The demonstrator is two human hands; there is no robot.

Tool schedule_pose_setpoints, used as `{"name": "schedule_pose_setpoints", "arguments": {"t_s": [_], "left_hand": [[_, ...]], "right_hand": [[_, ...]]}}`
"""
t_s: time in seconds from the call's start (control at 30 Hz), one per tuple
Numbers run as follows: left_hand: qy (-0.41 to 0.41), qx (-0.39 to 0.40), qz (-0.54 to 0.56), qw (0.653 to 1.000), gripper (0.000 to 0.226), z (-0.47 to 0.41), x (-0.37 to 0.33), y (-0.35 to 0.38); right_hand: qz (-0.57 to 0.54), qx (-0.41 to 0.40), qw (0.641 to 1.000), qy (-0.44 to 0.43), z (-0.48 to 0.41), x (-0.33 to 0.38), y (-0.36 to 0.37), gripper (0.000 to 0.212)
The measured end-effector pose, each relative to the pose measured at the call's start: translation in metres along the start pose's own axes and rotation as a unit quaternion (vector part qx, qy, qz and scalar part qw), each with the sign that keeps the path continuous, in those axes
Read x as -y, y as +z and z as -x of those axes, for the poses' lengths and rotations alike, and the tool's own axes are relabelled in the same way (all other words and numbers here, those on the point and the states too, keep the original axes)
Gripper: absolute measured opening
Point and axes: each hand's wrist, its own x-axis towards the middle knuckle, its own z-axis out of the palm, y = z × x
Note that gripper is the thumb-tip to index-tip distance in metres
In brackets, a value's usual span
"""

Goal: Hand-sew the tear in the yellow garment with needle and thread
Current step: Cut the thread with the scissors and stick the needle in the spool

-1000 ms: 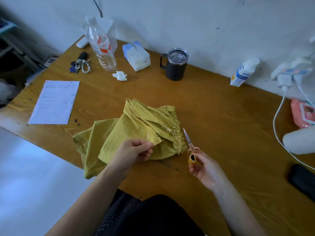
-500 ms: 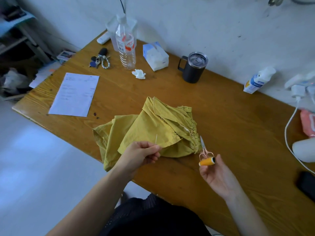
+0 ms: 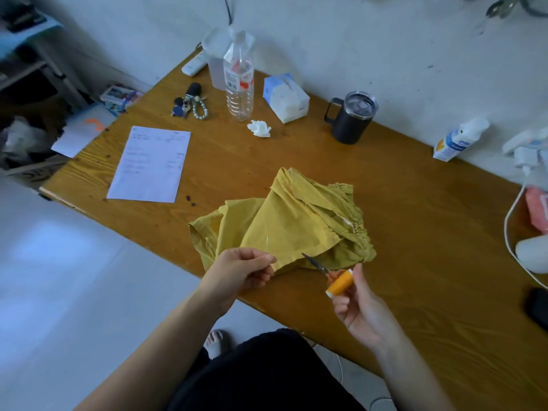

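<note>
**Wooden table (image 3: 400, 203) with mending laid at its near edge**

Against a pale wall the table is set, and the yellow garment (image 3: 296, 221) is spread crumpled on it, close to the near edge. A thin needle (image 3: 267, 242), only faintly seen, is pinched between thumb and forefinger of the left hand (image 3: 240, 271), just over the garment's front flap. An orange thread spool (image 3: 340, 282) is gripped in the curled fingers of the right hand (image 3: 361, 310), together with small scissors (image 3: 315, 264) whose blades are pointed towards the cloth. Farther back, a black mug (image 3: 350, 120), a plastic bottle (image 3: 238, 84) and a sheet of paper (image 3: 151, 164) are seen.
</note>
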Motion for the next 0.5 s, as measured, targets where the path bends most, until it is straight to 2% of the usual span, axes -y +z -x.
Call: {"name": "schedule_pose_setpoints", "arguments": {"t_s": [0.13,0.3,0.5], "left_hand": [[-0.008,-0.030,0.007,0.999,0.020,0.022,0.015,-0.038],[-0.036,-0.103,0.029,0.994,0.012,0.060,0.039,-0.097],[-0.049,-0.193,0.071,0.977,0.014,0.107,0.062,-0.164]], "right_hand": [[0.043,0.003,0.999,0.007,-0.005,-0.035,0.036,0.055],[0.130,0.018,0.991,0.007,-0.011,-0.086,0.083,0.047],[0.283,0.049,0.958,-0.019,-0.022,-0.146,0.143,0.041]]}}
